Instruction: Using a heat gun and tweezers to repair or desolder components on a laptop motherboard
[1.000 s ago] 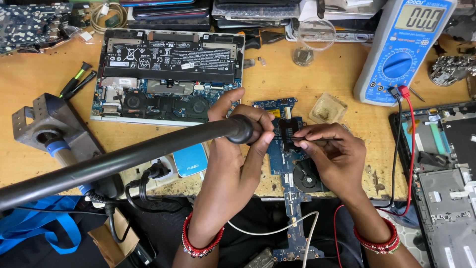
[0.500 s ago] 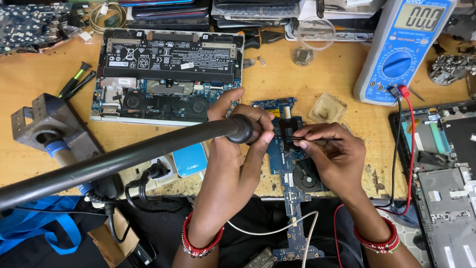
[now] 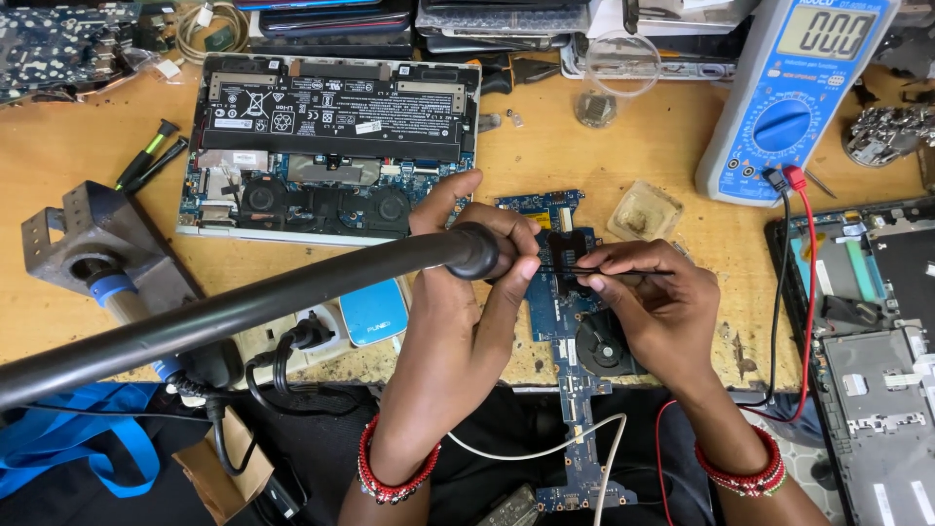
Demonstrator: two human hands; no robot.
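Two hands over blue circuit board point(image 3: 570, 321), long, narrow, black fan attached

Multimeter point(image 3: 794, 97) – opened laptop point(image 3: 331, 146) – screwdrivers point(image 3: 146, 156).

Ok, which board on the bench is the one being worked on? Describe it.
On the wooden bench, below the opened laptop, a long narrow blue circuit board runs toward the person. Unlike the laptop's fitted board, it lies loose, under both hands, with a round black fan.

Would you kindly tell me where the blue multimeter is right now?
In the head view, the blue multimeter lies at the bench's far right, beyond the right hand, just right of the small clear square dish.
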